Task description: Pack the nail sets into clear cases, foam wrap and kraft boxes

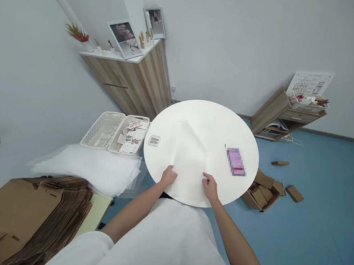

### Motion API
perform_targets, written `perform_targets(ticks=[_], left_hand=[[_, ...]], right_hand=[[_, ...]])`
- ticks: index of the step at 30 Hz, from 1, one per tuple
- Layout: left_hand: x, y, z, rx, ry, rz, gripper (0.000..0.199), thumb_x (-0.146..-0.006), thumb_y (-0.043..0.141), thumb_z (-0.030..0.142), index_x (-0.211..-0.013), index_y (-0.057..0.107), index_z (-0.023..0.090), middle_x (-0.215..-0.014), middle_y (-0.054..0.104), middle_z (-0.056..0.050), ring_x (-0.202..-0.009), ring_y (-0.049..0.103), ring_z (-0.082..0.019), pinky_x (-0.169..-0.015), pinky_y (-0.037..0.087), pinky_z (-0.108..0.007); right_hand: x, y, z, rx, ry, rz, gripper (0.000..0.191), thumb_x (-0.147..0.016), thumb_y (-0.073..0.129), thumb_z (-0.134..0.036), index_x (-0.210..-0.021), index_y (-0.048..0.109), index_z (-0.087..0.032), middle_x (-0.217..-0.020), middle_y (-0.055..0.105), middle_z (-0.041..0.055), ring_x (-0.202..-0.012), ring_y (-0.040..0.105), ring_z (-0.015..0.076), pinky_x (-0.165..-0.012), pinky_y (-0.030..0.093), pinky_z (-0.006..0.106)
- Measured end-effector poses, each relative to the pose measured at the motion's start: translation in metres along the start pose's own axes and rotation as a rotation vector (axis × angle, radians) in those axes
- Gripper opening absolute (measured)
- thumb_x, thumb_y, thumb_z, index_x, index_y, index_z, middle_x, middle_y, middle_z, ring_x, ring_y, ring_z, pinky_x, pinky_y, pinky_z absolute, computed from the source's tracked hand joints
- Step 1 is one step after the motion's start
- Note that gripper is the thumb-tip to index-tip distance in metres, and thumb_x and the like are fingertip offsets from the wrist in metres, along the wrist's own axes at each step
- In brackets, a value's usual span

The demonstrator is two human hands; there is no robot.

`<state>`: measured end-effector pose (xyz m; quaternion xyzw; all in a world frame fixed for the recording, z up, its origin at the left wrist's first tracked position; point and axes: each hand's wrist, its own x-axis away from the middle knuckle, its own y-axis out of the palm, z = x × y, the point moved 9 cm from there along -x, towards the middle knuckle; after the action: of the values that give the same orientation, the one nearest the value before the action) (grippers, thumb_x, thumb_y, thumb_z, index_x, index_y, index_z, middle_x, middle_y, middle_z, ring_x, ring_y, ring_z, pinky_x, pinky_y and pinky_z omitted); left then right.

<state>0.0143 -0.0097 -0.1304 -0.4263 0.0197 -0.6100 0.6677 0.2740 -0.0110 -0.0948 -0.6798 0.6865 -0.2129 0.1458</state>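
Observation:
A thin white sheet (190, 157), perhaps foam or paper, lies over the round white table (226, 118); its upper part looks raised or creased. My left hand (168, 177) is closed at the sheet's left edge, fingers pinched on it. At the right edge, my right hand (210, 186) has its index finger pointing inward and the other fingers curled; it seems to pinch the sheet there. A small clear pack of nail-like pieces (154, 140) lies near the table's left rim. On the right side rests a purple, blurred-out flat object (236, 161).
Left of the table are two white baskets (103, 129), one holding cards, stacked translucent white sheets (86, 164) and flat cardboard (29, 207). An open carton (259, 194) with small boxes stands on the floor at right. A wooden cabinet (132, 81) stands behind.

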Motion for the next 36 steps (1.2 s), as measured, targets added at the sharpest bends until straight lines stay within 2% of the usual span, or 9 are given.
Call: perform_targets(ticks=[4,10,13,16,19,22,24,31,36], left_hand=[[-0.004,-0.010,-0.001,-0.035,-0.015,0.035,0.056,-0.069,0.057,0.019,-0.121,0.038,0.015,-0.103,0.055,-0.011,-0.100,0.051,-0.022,-0.078,0.038,-0.028],[-0.016,0.005,0.030,0.098,0.136,0.000,0.056,-0.069,0.057,0.020,-0.122,0.037,0.018,-0.099,0.054,-0.007,-0.095,0.052,-0.019,-0.083,0.037,-0.028],[-0.018,0.011,0.041,0.090,0.199,-0.029,0.056,-0.071,0.055,0.019,-0.123,0.036,0.018,-0.100,0.054,-0.008,-0.095,0.052,-0.020,-0.084,0.037,-0.031],[-0.015,0.003,0.045,-0.009,0.272,0.000,0.057,-0.072,0.052,0.017,-0.126,0.033,0.017,-0.112,0.050,-0.011,-0.105,0.047,-0.023,-0.088,0.035,-0.034],[-0.004,-0.005,0.049,-0.158,0.436,0.016,0.056,-0.073,0.053,0.020,-0.126,0.035,0.019,-0.130,0.038,-0.012,-0.121,0.033,-0.027,-0.097,0.027,-0.039],[0.010,0.002,0.051,-0.238,0.653,-0.095,0.049,-0.072,0.055,0.024,-0.119,0.044,0.025,-0.138,0.031,-0.008,-0.128,0.022,-0.030,-0.103,0.014,-0.043],[0.017,0.007,0.049,-0.264,0.732,-0.156,0.045,-0.073,0.055,0.025,-0.117,0.047,0.027,-0.138,0.031,-0.007,-0.130,0.019,-0.030,-0.104,0.009,-0.045],[0.015,0.020,0.045,-0.363,0.692,-0.180,0.054,-0.072,0.055,0.025,-0.124,0.041,0.022,-0.141,0.025,-0.011,-0.131,0.011,-0.030,-0.103,0.000,-0.050],[0.022,0.018,0.050,-0.377,0.674,-0.176,0.056,-0.073,0.055,0.027,-0.126,0.039,0.023,-0.142,0.022,-0.009,-0.132,0.010,-0.028,-0.103,0.001,-0.047]], right_hand=[[-0.010,0.018,-0.002,0.065,-0.007,-0.106,0.037,-0.073,0.040,-0.022,-0.107,0.056,-0.020,-0.104,0.059,0.0057,-0.074,0.055,0.0152,-0.076,0.047,0.034],[-0.012,0.003,0.010,0.272,0.091,0.005,0.047,-0.073,0.040,-0.021,-0.119,0.046,-0.015,-0.112,0.052,0.0111,-0.092,0.055,0.0204,-0.085,0.044,0.036],[-0.003,0.004,0.009,0.425,0.118,-0.014,0.054,-0.073,0.046,-0.025,-0.125,0.039,-0.016,-0.125,0.040,0.0141,-0.113,0.043,0.0267,-0.092,0.038,0.041],[0.008,0.006,0.001,0.589,0.129,0.007,0.061,-0.072,0.050,-0.030,-0.129,0.032,-0.018,-0.140,0.021,0.0139,-0.126,0.023,0.0321,-0.095,0.030,0.048],[0.015,0.025,-0.008,0.691,0.077,-0.119,0.055,-0.075,0.048,-0.030,-0.128,0.033,-0.021,-0.143,0.018,0.0111,-0.130,0.015,0.0294,-0.098,0.024,0.048],[0.018,0.042,-0.009,0.773,0.063,-0.290,0.046,-0.077,0.045,-0.024,-0.123,0.038,-0.022,-0.142,0.022,0.0093,-0.131,0.014,0.0270,-0.099,0.019,0.048],[0.015,0.043,-0.010,0.813,0.066,-0.323,0.046,-0.077,0.043,-0.020,-0.122,0.038,-0.022,-0.142,0.022,0.0088,-0.131,0.014,0.0266,-0.099,0.017,0.049],[-0.007,0.039,-0.015,0.878,0.080,-0.337,0.047,-0.074,0.041,-0.012,-0.120,0.039,-0.020,-0.141,0.024,0.0098,-0.131,0.016,0.0258,-0.099,0.015,0.050],[-0.011,0.037,-0.021,0.917,0.049,-0.297,0.041,-0.075,0.040,-0.014,-0.115,0.044,-0.020,-0.138,0.030,0.0113,-0.130,0.019,0.0268,-0.098,0.017,0.052]])
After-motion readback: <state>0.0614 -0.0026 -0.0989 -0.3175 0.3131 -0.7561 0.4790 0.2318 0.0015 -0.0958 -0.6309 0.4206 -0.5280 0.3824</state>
